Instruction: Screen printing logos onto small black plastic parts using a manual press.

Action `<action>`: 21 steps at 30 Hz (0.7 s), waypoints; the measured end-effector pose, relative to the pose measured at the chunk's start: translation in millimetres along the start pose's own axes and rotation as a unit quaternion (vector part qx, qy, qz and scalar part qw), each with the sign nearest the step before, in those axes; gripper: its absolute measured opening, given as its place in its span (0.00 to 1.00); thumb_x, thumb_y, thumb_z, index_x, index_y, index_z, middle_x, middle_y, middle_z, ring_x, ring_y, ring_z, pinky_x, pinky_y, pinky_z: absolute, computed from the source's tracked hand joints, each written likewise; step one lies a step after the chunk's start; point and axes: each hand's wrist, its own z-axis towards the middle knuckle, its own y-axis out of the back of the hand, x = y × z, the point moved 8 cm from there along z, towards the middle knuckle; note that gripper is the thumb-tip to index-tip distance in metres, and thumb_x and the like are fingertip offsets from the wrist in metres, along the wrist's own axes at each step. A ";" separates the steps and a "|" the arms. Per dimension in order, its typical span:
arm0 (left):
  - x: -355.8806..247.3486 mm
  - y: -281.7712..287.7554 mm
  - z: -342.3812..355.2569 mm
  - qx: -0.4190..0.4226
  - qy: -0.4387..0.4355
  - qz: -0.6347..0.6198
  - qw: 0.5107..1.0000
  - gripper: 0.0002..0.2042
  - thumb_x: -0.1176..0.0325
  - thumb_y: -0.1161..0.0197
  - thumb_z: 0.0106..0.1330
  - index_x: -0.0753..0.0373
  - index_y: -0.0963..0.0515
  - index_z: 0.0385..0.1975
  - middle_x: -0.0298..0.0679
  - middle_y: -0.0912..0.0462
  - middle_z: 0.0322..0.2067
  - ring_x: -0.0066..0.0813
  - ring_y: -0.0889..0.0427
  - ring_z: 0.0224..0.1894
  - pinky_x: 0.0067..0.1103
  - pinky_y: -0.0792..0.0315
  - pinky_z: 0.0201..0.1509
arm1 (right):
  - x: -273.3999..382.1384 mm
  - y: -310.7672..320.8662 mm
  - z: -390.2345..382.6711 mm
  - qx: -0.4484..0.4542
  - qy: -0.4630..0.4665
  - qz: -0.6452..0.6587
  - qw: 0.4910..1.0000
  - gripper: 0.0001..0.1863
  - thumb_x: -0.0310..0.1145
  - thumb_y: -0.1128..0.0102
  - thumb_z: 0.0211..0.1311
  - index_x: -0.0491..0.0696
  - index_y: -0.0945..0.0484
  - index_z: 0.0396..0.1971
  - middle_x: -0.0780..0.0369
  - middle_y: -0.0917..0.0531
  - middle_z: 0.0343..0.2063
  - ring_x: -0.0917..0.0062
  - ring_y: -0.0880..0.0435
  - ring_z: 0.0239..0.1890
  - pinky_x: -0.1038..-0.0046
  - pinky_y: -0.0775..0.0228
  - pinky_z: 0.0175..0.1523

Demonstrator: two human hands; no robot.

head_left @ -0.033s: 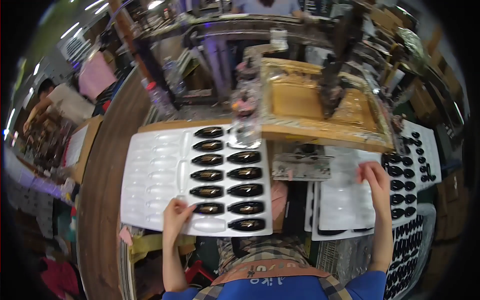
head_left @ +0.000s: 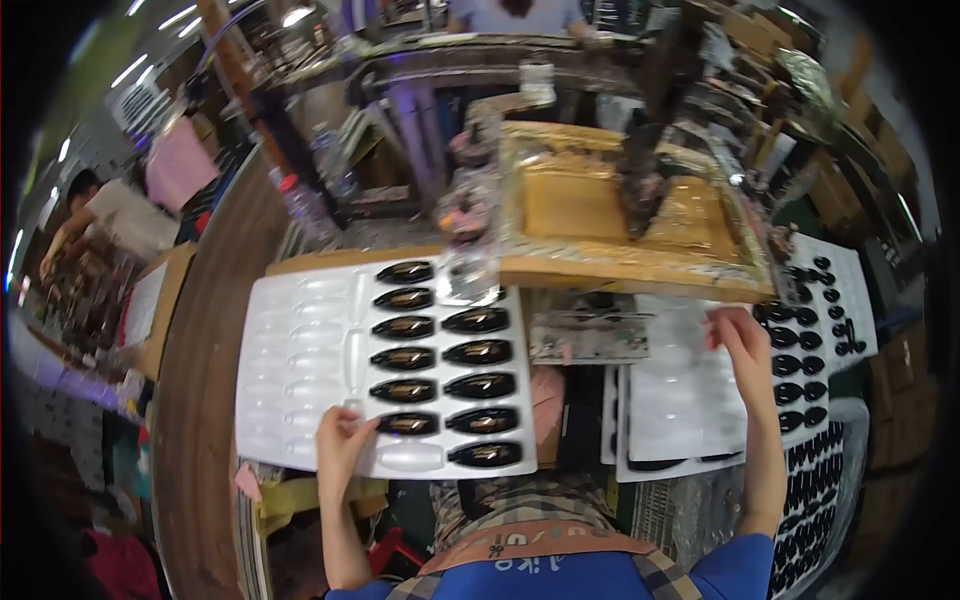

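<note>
A white molded tray (head_left: 340, 300) lies in front of me, its right part filled with two columns of glossy black oval pieces with gold marks. My left hand (head_left: 345, 440) is at the tray's front, thumb and forefinger closed at the left tip of a black oval piece (head_left: 408, 424) lying in its slot. An unfilled slot (head_left: 410, 458) is just nearer to me. On the right, my right hand (head_left: 740, 338) hovers over white trays (head_left: 680, 400), its fingers bent and blurred; whether they hold anything does not show.
A wooden-framed screen (head_left: 620, 268) stands above a small metal fixture (head_left: 590, 337) between the trays. More black pieces (head_left: 795, 365) lie at the far right. A red-capped bottle (head_left: 300, 195) stands at the back left. One person (head_left: 130, 215) works at left, another (head_left: 515, 18) opposite.
The whole view has shifted slightly, so the tray and screen sit a little farther left. My left hand stays at the same black piece, and my right hand stays over the white trays.
</note>
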 end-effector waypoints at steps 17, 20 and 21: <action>-243.5 -90.1 -16.7 0.271 0.085 -0.864 0.416 0.29 0.48 0.60 0.61 0.64 0.44 0.55 0.50 0.41 0.54 0.43 0.47 0.59 0.39 0.60 0.64 | -75.4 42.0 44.7 -0.001 0.240 -0.399 0.885 0.16 0.23 0.45 0.45 0.40 0.30 0.38 0.55 0.26 0.39 0.67 0.28 0.44 0.71 0.38 0.49; -253.6 -94.8 -8.9 0.288 0.074 -0.852 0.432 0.28 0.48 0.60 0.61 0.65 0.43 0.54 0.49 0.39 0.53 0.42 0.44 0.57 0.39 0.59 0.64 | -76.4 40.2 47.4 -0.002 0.220 -0.394 0.892 0.16 0.23 0.45 0.45 0.40 0.30 0.38 0.55 0.26 0.39 0.66 0.29 0.44 0.71 0.39 0.49; -252.5 -95.5 -7.2 0.282 0.072 -0.851 0.437 0.28 0.48 0.60 0.61 0.65 0.43 0.54 0.49 0.39 0.53 0.42 0.44 0.57 0.39 0.59 0.64 | -80.2 34.8 51.1 0.002 0.217 -0.384 0.897 0.16 0.23 0.44 0.45 0.40 0.30 0.38 0.55 0.26 0.39 0.66 0.29 0.44 0.71 0.39 0.49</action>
